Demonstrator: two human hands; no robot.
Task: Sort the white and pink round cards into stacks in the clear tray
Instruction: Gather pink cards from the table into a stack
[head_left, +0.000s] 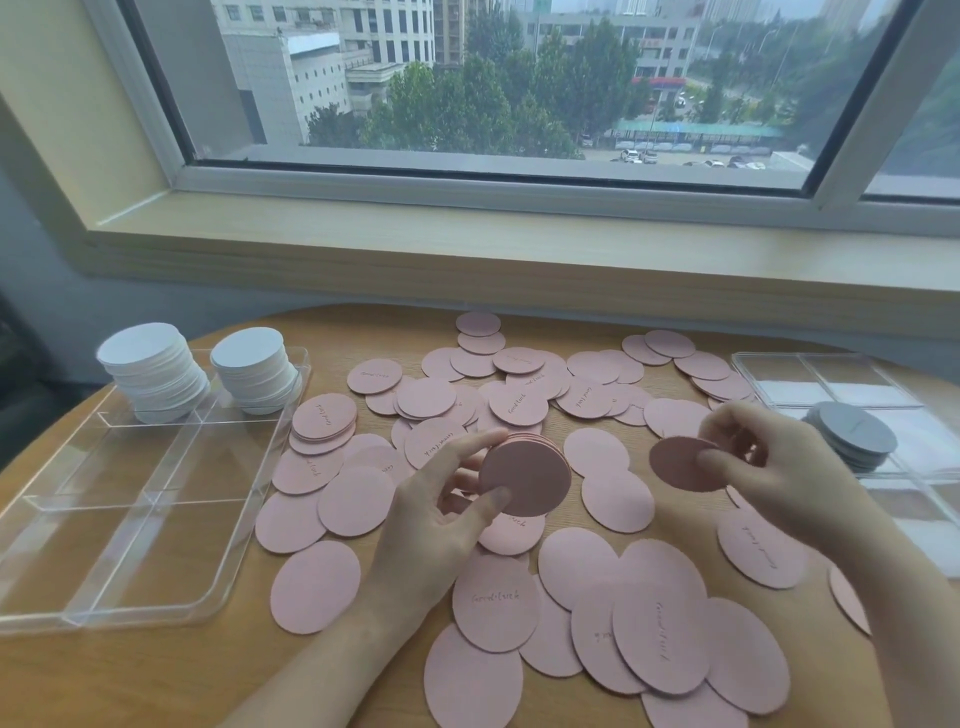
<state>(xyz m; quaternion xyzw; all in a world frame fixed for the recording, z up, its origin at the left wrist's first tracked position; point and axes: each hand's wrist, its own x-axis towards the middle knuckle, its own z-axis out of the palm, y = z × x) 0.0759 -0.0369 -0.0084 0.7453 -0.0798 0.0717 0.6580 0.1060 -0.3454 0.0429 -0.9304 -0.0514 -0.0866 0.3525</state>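
Gripping a small stack of pink cards (524, 475) on edge, the left hand (441, 525) faces the right hand (779, 467), which pinches one pink card (683, 464) — matte discs, some lettered. Left of both hands, the clear tray (130, 525) holds two white stacks (202, 374).

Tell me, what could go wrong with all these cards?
The left hand grips a small pink stack only by its edges, so cards might slip and scatter. The right hand pinches one pink card, which could bend. The two white stacks in the clear tray stand tall and may topple if bumped.
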